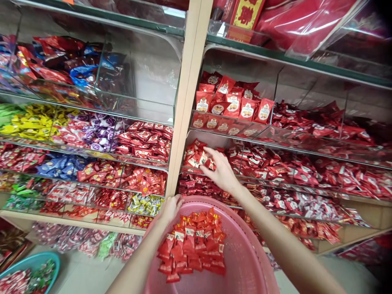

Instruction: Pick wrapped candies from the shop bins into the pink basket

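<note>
A pink plastic basket [251, 245] is tilted against the shelves, with a pile of red wrapped candies [191, 249] inside. My left hand [171, 210] is closed over its far rim, at the left. Beyond the basket, my right hand [220, 169] reaches into a shelf compartment just right of the wooden post. Between its thumb and fingers is a red-and-white wrapped candy [203, 157], held above similar red packets [191, 154] in that compartment. Part of the grip is hidden by the fingers.
A wooden post [186, 94] divides the shelving, whose clear dividers separate many wrapped candies. A glass shelf edge [306, 67] juts out above the right-hand compartments. Low at the left, a teal basket [55, 265] with candies stands on the floor.
</note>
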`<state>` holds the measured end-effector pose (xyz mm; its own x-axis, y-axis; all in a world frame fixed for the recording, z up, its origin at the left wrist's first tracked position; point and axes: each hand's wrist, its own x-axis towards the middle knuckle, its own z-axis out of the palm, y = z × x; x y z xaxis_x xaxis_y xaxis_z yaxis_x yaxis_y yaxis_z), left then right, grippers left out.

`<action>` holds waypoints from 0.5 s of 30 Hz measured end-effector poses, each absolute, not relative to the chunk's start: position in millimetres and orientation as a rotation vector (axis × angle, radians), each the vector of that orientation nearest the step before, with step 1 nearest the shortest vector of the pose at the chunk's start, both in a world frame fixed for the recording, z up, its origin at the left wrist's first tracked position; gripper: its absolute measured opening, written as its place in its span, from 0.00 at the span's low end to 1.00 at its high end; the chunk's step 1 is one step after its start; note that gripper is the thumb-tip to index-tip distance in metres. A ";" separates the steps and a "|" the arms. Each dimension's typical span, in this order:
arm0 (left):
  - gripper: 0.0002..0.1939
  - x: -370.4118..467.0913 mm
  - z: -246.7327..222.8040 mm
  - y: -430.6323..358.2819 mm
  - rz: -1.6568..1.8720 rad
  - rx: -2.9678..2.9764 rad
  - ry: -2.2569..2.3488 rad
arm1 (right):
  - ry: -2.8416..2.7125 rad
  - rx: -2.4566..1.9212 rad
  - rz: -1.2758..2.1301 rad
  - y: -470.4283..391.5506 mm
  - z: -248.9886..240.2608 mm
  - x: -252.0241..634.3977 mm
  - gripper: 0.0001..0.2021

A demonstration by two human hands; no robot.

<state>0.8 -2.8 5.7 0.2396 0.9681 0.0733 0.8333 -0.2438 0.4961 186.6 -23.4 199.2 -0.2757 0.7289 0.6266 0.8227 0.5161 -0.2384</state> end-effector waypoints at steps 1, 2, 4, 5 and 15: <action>0.19 1.2 6.2 -3.2 0.527 2.156 1.659 | -2.049 -1.267 -0.063 -39.8 190.0 184.4 0.28; 0.19 1.6 6.8 -3.7 0.527 2.148 1.656 | -2.021 -1.290 0.051 -55.3 177.9 182.5 0.29; 0.19 2.4 8.5 -5.0 0.522 2.126 1.657 | -2.001 -1.423 0.281 -81.7 147.8 179.5 0.29; 0.18 2.8 9.4 -5.6 0.520 2.118 1.660 | -1.978 -1.512 0.373 -92.2 131.8 178.5 0.29; 0.17 3.9 12.7 -6.4 0.512 2.150 1.684 | -2.104 -2.143 0.515 -129.4 59.7 169.1 0.22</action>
<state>3.9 -6.4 12.7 0.2233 0.9729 0.0602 0.8421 -0.2237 0.4907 169.1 -129.4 59.7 -0.0085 0.9850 -0.1726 0.9532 -0.0441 -0.2990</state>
